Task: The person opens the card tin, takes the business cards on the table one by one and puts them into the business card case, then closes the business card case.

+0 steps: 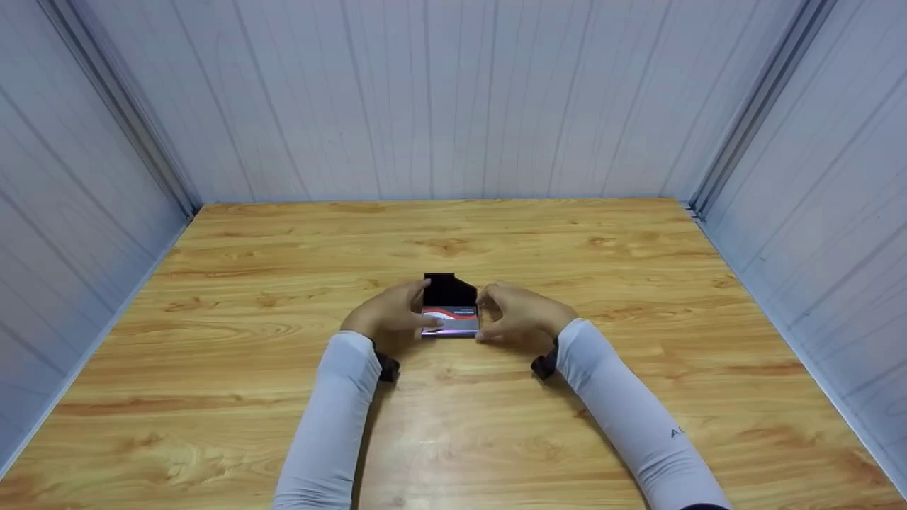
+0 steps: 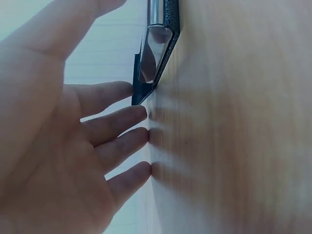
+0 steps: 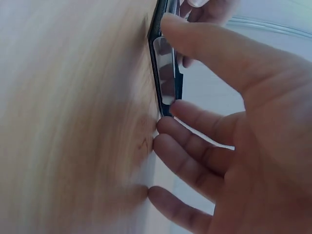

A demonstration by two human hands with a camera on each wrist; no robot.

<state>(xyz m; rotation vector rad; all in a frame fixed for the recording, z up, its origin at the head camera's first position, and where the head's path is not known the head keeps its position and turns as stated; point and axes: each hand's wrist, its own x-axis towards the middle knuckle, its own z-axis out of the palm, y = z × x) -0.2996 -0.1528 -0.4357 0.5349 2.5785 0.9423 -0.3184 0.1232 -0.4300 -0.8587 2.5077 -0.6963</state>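
A flat box (image 1: 460,322) with a silver top and a red wave print lies on the table, its printing too small to read. A black flap (image 1: 446,290) stretches behind it, and a textured black cover (image 2: 171,14) wraps its underside. My left hand (image 1: 390,309) is at the left side, the thumb over the top face and the index finger touching the flap. At the right end, my right hand (image 1: 528,312) pinches the box between the thumb at its near edge and the index finger at its far edge. The other fingertips of both hands touch the table.
The box lies on a wood-grain table (image 1: 453,425). Pale panelled walls (image 1: 453,99) enclose it at the back, left and right. Both forearms wear light sleeves (image 1: 329,418), and a dark strap device (image 1: 544,366) sits at each wrist.
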